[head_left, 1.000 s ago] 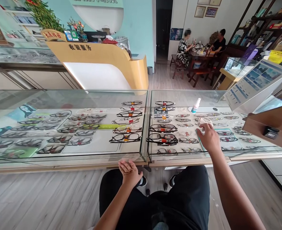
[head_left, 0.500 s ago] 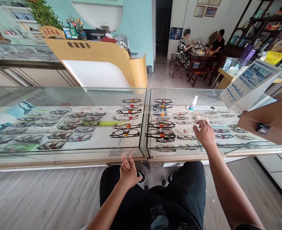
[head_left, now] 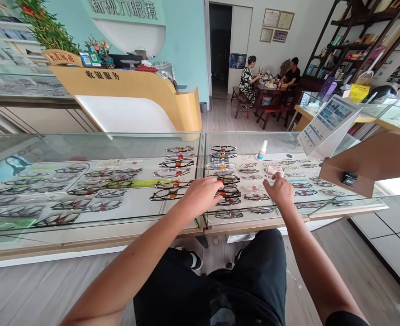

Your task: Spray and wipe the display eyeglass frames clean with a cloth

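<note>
My left hand (head_left: 203, 195) is stretched over the seam between two glass display cases, its thumb apart from the fingers. The fingertips are beside black-framed eyeglasses (head_left: 233, 192) with an orange tag, in a column of frames on the right case; I cannot tell whether they touch. My right hand (head_left: 280, 190) hovers over the right case with thumb and forefinger apart, holding nothing visible. Just beyond its fingers lies a crumpled pale cloth (head_left: 273, 170). A small white spray bottle (head_left: 262, 150) stands upright farther back. Another column of eyeglasses (head_left: 168, 194) is left of my left hand.
More eyeglasses (head_left: 105, 206) lie in rows inside the cases. A brown cardboard piece (head_left: 373, 158) and a printed white display stand (head_left: 327, 124) are at the right. Behind stands a yellow and white counter (head_left: 132, 86). Two people sit at a table (head_left: 271, 86) at the back.
My left hand has risen from the front edge of the case and moved forward and right to the eyeglasses. The right hand stays near the cloth. The view has shifted slightly.
</note>
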The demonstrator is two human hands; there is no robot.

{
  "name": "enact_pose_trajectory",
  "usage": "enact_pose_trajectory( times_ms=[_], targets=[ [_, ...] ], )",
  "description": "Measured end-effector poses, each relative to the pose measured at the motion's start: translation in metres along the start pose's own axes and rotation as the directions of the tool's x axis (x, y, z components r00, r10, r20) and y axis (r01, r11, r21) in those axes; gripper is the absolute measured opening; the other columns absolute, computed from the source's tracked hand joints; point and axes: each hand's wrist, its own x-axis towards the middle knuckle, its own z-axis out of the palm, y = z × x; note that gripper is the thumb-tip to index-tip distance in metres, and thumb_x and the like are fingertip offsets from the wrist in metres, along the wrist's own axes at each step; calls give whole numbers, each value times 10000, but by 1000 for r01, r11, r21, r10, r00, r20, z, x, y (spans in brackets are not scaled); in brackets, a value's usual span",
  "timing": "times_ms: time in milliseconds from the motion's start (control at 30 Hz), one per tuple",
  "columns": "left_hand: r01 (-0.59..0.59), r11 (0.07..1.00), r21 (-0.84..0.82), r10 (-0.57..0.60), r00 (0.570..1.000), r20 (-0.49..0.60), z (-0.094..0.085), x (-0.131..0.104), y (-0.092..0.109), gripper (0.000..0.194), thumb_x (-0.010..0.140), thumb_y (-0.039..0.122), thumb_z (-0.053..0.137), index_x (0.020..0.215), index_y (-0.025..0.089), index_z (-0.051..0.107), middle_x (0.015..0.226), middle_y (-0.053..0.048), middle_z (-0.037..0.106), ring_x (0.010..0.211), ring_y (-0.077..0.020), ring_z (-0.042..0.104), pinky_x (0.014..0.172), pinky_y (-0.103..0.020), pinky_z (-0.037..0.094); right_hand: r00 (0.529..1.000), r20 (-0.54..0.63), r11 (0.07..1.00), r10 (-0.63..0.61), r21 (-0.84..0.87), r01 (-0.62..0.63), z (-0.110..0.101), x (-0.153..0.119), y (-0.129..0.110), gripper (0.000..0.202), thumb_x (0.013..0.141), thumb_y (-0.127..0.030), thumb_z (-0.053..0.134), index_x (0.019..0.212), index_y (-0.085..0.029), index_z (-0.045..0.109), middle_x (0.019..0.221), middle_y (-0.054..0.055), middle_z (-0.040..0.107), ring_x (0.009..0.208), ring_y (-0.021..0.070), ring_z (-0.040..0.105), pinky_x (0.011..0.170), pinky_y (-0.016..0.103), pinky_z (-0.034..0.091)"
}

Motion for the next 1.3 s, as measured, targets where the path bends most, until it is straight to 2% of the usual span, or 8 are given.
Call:
enact_pose_trajectory(
  times_ms=[133, 400, 567, 700, 800, 933, 1067, 1300],
  targets=[
    [-32, 998, 50, 29, 998, 60, 10, 28, -12, 156, 1028, 233, 748, 1112, 201, 874, 1155, -119, 865, 1104, -326, 811, 1040, -435, 579, 999, 23, 999, -26, -45, 27, -1, -1, -2, 307, 1098, -415, 598, 1293, -191, 673, 926, 133, 821, 903, 340, 806, 782, 371, 423],
    [-98, 982, -163, 114, 989, 90, 7, 32, -40, 224, 1026, 374, 731, 910, 244, 872, 1005, -71, 871, 894, -255, 788, 827, -345, 551, 984, -21, 975, -178, 128, 179, -8, -1, -5, 164, 1110, -331, 542, 1131, -222, 663, 801, 51, 736, 711, 248, 672, 681, 326, 339],
    [-121, 920, -372, 161, 984, 76, -36, 38, -57, 346, 1006, 564, 740, 944, 249, 868, 878, -27, 777, 757, -211, 683, 741, -332, 497, 849, -42, 836, -527, 152, 527, -94, 44, -16, 218, 1082, -398, 646, 1220, -234, 688, 785, 4, 730, 657, 213, 627, 692, 322, 372],
    [-170, 825, -539, 87, 980, -177, -66, 57, -79, 497, 974, 708, 764, 918, 218, 822, 1059, -75, 788, 955, -242, 723, 918, -379, 550, 757, 138, 763, -638, -17, 646, -178, 107, -42, 252, 999, -444, 849, 1120, -236, 771, 828, 9, 770, 677, 189, 633, 696, 311, 340],
    [-178, 754, -632, -86, 928, -364, -74, 71, -90, 554, 927, 755, 801, 930, 201, 787, 1083, -88, 797, 1049, -257, 718, 1030, -407, 544, 670, 313, 688, -673, -67, 722, -206, 138, -71, 225, 956, -427, 925, 1011, -228, 836, 855, 6, 782, 722, 178, 643, 751, 312, 366],
    [-212, 650, -730, -298, 813, -501, -71, 78, -94, 587, 884, 773, 835, 982, 198, 764, 1034, -70, 800, 1032, -243, 722, 1020, -390, 562, 592, 393, 666, -704, 74, 743, -177, 133, -103, 142, 1054, -329, 799, 964, -241, 864, 930, 21, 831, 763, 179, 698, 736, 314, 397],
    [-312, 636, -706, -323, 723, -611, -61, 75, -103, 527, 894, 707, 853, 962, 194, 753, 1159, -97, 826, 1077, -231, 744, 1024, -371, 579, 789, 227, 813, -571, 21, 582, -99, 100, -113, 88, 1072, -294, 780, 1120, -247, 836, 1010, 46, 845, 898, 219, 743, 758, 309, 426],
    [-357, 547, -757, -547, 532, -646, -61, 76, -150, 490, 803, 650, 938, 929, 213, 757, 1002, -57, 832, 1051, -241, 774, 996, -362, 595, 857, 70, 859, -510, -6, 512, -18, 86, -101, 245, 1189, -275, 579, 1187, -190, 808, 1295, 146, 796, 1117, 281, 754, 851, 350, 479]
  ],
)
